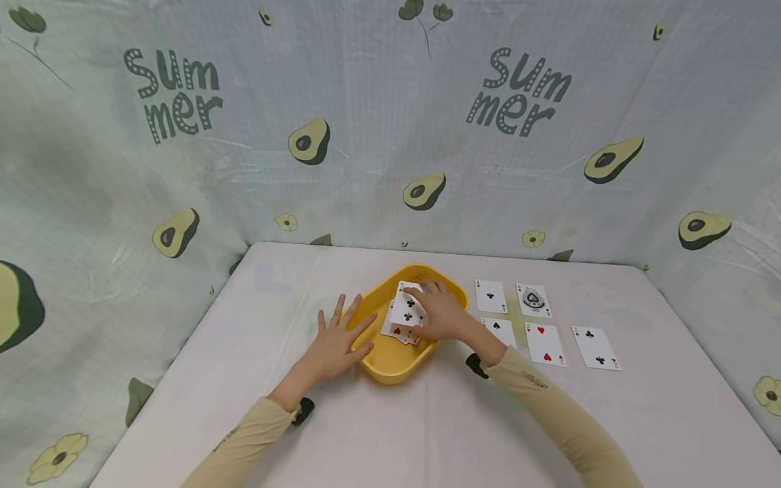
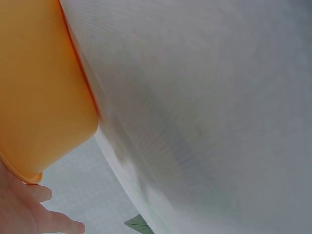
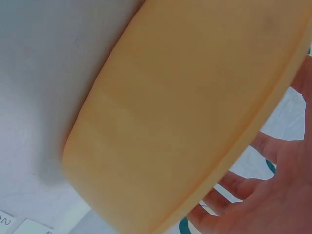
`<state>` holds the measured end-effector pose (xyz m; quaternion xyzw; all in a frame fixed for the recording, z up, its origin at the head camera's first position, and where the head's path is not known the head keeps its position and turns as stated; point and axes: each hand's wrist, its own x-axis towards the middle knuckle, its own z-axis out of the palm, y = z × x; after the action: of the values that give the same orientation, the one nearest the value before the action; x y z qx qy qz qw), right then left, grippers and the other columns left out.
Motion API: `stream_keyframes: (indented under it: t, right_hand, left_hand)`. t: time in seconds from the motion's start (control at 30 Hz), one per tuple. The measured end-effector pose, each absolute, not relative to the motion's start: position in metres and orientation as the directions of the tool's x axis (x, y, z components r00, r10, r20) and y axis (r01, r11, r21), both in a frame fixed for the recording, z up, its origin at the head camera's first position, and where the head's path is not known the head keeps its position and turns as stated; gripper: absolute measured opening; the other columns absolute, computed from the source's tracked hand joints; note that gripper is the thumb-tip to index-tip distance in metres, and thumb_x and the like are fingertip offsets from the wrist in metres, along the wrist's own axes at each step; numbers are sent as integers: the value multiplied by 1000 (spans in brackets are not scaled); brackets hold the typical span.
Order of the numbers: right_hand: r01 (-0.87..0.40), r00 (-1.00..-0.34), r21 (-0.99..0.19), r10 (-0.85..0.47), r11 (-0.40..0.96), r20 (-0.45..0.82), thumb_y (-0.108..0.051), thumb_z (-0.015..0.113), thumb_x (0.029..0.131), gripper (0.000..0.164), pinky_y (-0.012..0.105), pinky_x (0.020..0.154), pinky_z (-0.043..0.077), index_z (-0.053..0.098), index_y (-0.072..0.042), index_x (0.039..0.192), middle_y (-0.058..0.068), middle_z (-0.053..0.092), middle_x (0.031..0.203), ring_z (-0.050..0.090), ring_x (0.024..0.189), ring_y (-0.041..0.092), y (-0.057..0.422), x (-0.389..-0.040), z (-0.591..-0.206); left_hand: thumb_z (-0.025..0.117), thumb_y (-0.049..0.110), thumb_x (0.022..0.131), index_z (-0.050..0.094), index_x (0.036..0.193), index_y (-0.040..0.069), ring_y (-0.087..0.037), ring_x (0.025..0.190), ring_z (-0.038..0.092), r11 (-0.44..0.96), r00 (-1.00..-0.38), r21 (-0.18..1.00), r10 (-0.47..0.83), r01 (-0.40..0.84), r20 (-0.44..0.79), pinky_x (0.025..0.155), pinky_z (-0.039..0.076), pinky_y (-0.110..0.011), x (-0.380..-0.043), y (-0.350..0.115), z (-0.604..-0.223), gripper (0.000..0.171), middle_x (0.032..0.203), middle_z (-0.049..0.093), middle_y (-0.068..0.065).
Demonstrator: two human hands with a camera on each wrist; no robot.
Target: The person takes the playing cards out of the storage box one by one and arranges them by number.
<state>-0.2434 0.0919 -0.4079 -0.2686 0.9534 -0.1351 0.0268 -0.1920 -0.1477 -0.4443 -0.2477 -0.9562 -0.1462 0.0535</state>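
My right hand point(image 1: 443, 313) reaches over a yellow plastic tray point(image 1: 390, 371). Its thumb and fingers grip a white playing card with club pips point(image 1: 403, 308) by its edges. Under that card, other cards with red hearts point(image 1: 398, 331) show in the tray, partly covered. My left hand point(image 1: 334, 347), fingers spread and straight, rests at the tray's left rim. In the left wrist view, part of the left hand point(image 2: 24, 209) is beside the rim. The right wrist view shows the right hand's fingers point(image 3: 236, 185) beyond the tray's wall, with the card hidden.
Right of the tray, face-up cards lie in two rows: ace of clubs point(image 1: 491, 305) and ace of spades point(image 1: 540, 306) behind, two of spades point(image 1: 504, 328), two of hearts point(image 1: 545, 335) and two of clubs point(image 1: 596, 339) in front. A patterned cloth point(image 1: 366, 81) hangs behind the white table point(image 1: 378, 440).
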Motion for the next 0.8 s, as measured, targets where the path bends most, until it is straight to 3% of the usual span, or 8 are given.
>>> stream_keyframes:
  t: [0.37,0.8]
  right_hand:
    - [-551,-833,-263,-542,792,111,-33,67,74,65,57,98,30,41,-23,133,18,30,140,28,126,40,110,-228,-404]
    - [-563,-824,-186,-530,805,199,-33,67,72,64,55,88,36,43,-24,131,18,38,135,34,119,36,145,-204,-396]
  left_hand:
    - [44,46,89,35,138,26,-42,136,4,842,-873,236,455,486,175,93,13,-72,-192,-147,-444,54,150,14,-12]
    - [46,44,88,35,137,24,-43,136,5,834,-867,239,463,497,185,93,13,-73,-190,-148,-442,54,150,15,-14]
